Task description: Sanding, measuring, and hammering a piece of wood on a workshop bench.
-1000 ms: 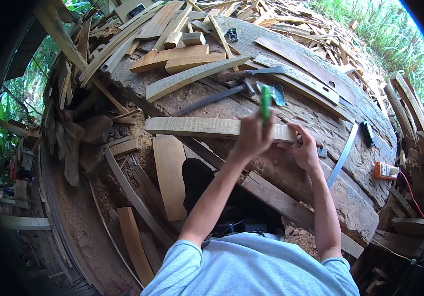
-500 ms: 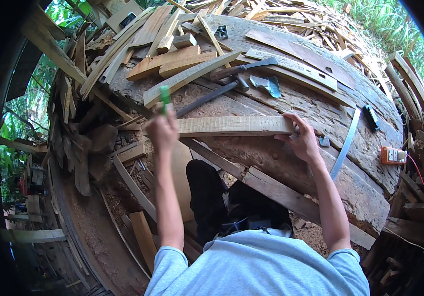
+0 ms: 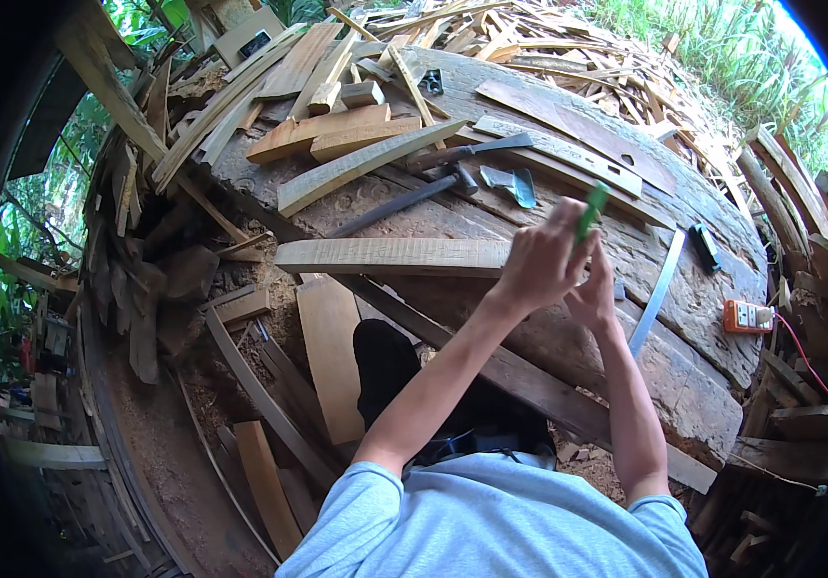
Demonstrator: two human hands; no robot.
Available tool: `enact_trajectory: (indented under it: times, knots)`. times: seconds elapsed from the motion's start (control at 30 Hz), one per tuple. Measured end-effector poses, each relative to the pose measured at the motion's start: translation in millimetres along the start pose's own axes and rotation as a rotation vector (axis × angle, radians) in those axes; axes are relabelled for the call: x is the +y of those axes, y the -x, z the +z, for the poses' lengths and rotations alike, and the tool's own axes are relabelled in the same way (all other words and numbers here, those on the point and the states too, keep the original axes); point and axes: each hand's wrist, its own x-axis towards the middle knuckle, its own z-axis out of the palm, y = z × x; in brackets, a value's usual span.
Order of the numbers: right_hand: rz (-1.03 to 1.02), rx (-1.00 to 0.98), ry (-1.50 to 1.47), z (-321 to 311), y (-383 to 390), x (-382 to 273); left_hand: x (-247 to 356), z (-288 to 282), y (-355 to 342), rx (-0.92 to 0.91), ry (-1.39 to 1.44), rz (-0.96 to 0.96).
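A long pale board (image 3: 385,255) lies crosswise in front of me on the weathered workbench (image 3: 462,222). My left hand (image 3: 544,262) is closed on a green tool (image 3: 591,210) raised over the board's right end; its working part is hard to make out. Behind it, my right hand (image 3: 592,299) grips that end of the board, its fingers partly hidden. Just beyond lie a hammer (image 3: 395,200), a dark-bladed hand tool (image 3: 496,143) with a wooden handle and a bent teal piece (image 3: 520,190).
A steel straightedge (image 3: 655,289), a black object (image 3: 704,248) and an orange power strip (image 3: 747,316) with red cord lie at the right. Loose planks (image 3: 327,347), stacked offcuts (image 3: 347,130) and a scrap heap (image 3: 539,39) surround the bench. My dark-clad leg (image 3: 380,371) is below.
My left hand with the green tool went leftward along the board, then swung back to its right end. My right hand stays on that end; the view shifted slightly.
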Motion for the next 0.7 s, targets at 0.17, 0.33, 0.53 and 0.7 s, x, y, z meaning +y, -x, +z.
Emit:
enact_trajectory:
  times: [0.17,0.33,0.53,0.7]
  knots:
    - [0.194,0.083,0.324,-18.3,-10.3,-8.3,-33.7,-78.2,36.4,0.052,-0.394,0.011]
    - [0.504,0.004,0.771,-73.6,1.5,3.3,-59.7,-178.5,103.0,-0.002,-0.698,-0.136]
    - [0.783,0.058,0.775,-135.7,34.6,45.5,-65.3,-197.3,128.2,0.111,-0.656,-0.247]
    - [0.874,0.065,0.664,-161.7,40.5,82.5,-51.5,-166.8,125.4,0.128,-0.645,-0.29]
